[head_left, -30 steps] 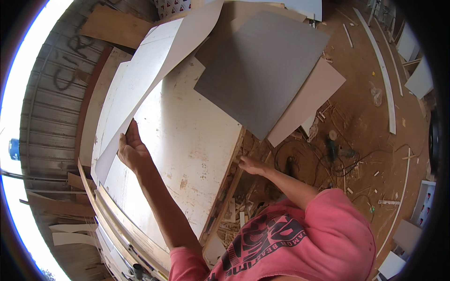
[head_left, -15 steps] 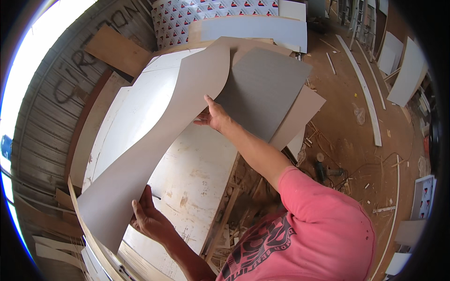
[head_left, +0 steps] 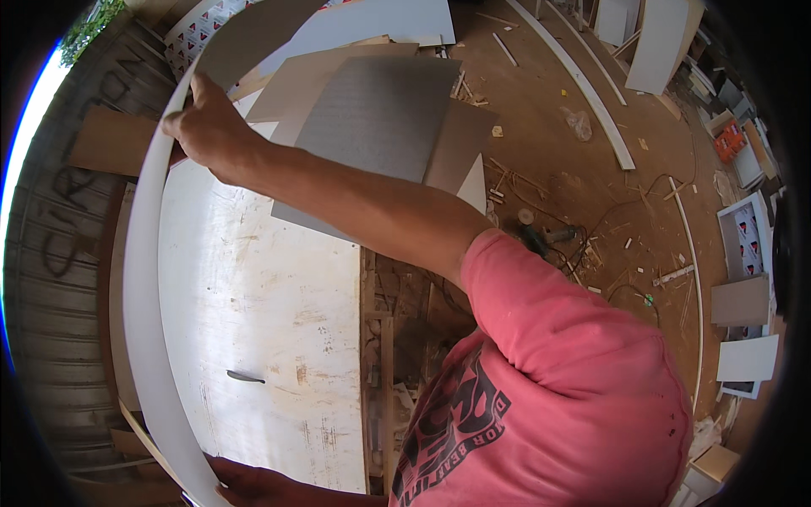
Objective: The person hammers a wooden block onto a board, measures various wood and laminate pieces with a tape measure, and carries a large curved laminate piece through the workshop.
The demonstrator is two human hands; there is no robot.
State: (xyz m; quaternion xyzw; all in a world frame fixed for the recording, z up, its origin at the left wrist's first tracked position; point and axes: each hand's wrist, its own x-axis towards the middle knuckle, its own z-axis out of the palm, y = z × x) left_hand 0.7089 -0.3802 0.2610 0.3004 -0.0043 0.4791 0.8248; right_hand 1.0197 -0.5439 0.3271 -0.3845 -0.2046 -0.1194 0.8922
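Note:
A long, thin, flexible laminate sheet (head_left: 145,313) stands bowed along the left side of the white worktop (head_left: 270,313), pale on the face toward me. Its far end curls over, showing a brown-grey side. My right hand (head_left: 211,135), arm stretched across the worktop, is closed around the sheet's edge toward the far end. At the bottom, my left hand (head_left: 249,483) grips the near end, its fingers partly hidden and cut by the frame's dark rim. A small dark, slim blade-like tool (head_left: 245,377) lies on the worktop between the hands.
Grey and brown sheets (head_left: 380,110) lie stacked on the far end of the worktop. Right of it, a corded power tool (head_left: 536,237) rests on the dirt floor among wood scraps. A long white strip (head_left: 583,93) lies farther off. A corrugated wall (head_left: 51,338) stands at left.
The laminate sheet has swung left and tipped up on edge, off the grey sheets. My right hand moved left and farther away; my left hand went down and nearer. The view shifted.

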